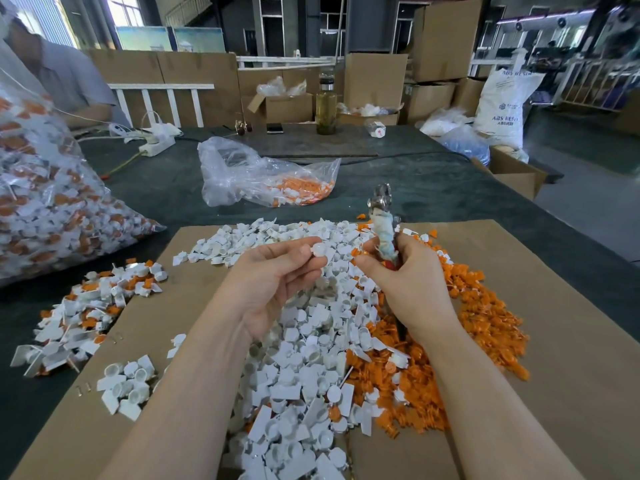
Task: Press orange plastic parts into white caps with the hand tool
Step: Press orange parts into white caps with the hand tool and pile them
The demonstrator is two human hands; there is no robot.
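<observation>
My left hand (277, 275) is raised over the pile and pinches one white cap (319, 251) between thumb and fingertips. My right hand (401, 278) grips the hand tool (382, 223), which points up, its metal head wrapped in cloth and its red handle inside my fist. A small orange part (356, 251) shows by my right thumb, close to the cap. A heap of loose white caps (304, 368) lies on the cardboard sheet (554, 306) under both hands. Beside it on the right spreads a heap of orange parts (478, 327).
A pile of joined white-and-orange pieces (90, 317) lies at the left. A large clear bag (45, 202) full of them stands behind it, a smaller bag (263, 174) farther back. A person's sleeve (69, 77) shows at far left. Cartons (374, 81), a bottle (326, 109) and a power strip (157, 145) line the back.
</observation>
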